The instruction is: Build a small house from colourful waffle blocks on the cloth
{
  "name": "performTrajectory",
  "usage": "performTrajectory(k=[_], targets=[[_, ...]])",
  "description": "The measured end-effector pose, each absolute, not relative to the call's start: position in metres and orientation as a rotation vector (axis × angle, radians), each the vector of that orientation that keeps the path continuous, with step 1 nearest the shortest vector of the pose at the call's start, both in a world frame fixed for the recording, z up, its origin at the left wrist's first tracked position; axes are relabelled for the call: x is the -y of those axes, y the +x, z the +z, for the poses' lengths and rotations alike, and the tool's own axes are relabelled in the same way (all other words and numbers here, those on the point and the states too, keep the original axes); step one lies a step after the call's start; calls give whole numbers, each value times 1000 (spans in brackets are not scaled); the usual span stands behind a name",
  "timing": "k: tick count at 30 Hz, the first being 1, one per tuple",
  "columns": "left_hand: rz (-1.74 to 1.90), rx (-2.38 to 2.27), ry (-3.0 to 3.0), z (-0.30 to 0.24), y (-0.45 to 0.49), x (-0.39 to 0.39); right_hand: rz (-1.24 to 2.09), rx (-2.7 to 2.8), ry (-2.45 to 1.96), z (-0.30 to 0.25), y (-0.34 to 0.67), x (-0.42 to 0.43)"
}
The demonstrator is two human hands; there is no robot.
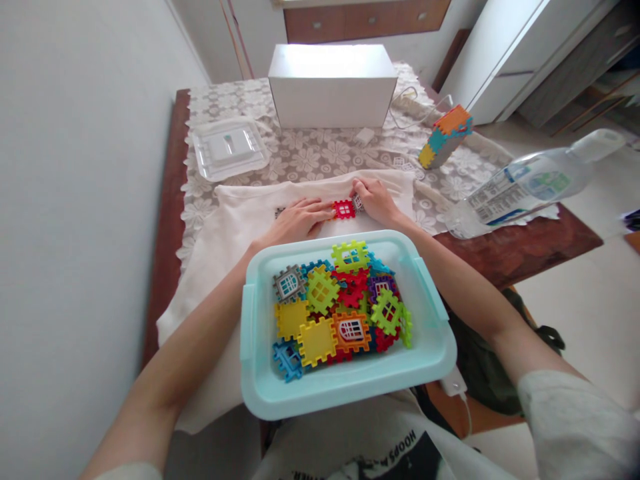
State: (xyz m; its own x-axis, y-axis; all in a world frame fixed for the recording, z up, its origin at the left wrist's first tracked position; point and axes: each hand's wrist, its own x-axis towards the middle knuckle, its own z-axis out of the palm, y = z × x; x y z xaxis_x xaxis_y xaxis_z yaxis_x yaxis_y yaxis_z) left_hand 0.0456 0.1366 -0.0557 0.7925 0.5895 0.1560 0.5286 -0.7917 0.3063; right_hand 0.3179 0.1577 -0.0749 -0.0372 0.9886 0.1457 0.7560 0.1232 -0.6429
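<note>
head-worn view, facing forward and down, near

A plain, pale wall fills the left side, running alongside the desk, whose reddish-brown wood shows along both side edges. Beyond its far end, brown drawers carry small, light knobs. Back on the right stands a white cabinet, with grey furniture next to it. The floor is pale and smooth, and the light is soft and diffuse
</note>
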Motion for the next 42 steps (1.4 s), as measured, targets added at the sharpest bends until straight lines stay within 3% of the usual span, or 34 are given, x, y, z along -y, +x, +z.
performTrajectory(k=[26,33,42], targets=[[293,-842,2660,-44,39,-138,431,1909,-1761,-73,302,-146],[-36,-1323,2545,-5,-9,-150,460,1899,-1749,-72,303,-145],[-17,-1432,2400,-4,-12,-147,486,1912,-1728,-75,307,-148]])
